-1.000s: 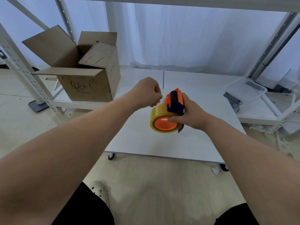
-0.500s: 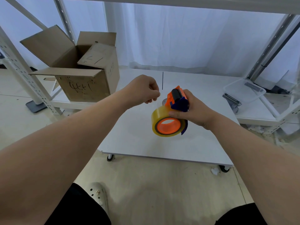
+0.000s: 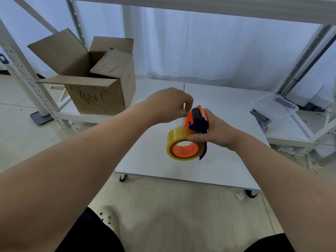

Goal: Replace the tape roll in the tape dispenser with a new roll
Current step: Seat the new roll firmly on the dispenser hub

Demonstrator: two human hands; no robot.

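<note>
Both arms reach out in front of the person, over the white table (image 3: 227, 160). The left hand (image 3: 169, 106) is up in the air with its fingers curled in. Its thumb and first finger pinch a thin clear tape strip (image 3: 182, 120), which hangs just beside the top of the tape dispenser (image 3: 197, 118). The strip is faint and hard to see.

The right hand (image 3: 214, 131) grips the tape dispenser from the right side. The thumb lies across the front, on the tape roll (image 3: 181, 143), and the other fingers wrap round the back. The dispenser is orange and blue with a black roller on top. The yellow tape roll sits on its orange wheel at the bottom. The dispenser is held in the air above the middle of the table and does not touch it.

A cardboard box (image 3: 98, 91) stands on a low shelf past the far left corner of the table. Its flaps are open and one flap is folded in. I cannot tell what is inside. A clear plastic tub (image 3: 272, 108) sits on a low shelf past the right edge of the table. A long dark thing lies in it, too small to make out.
</note>
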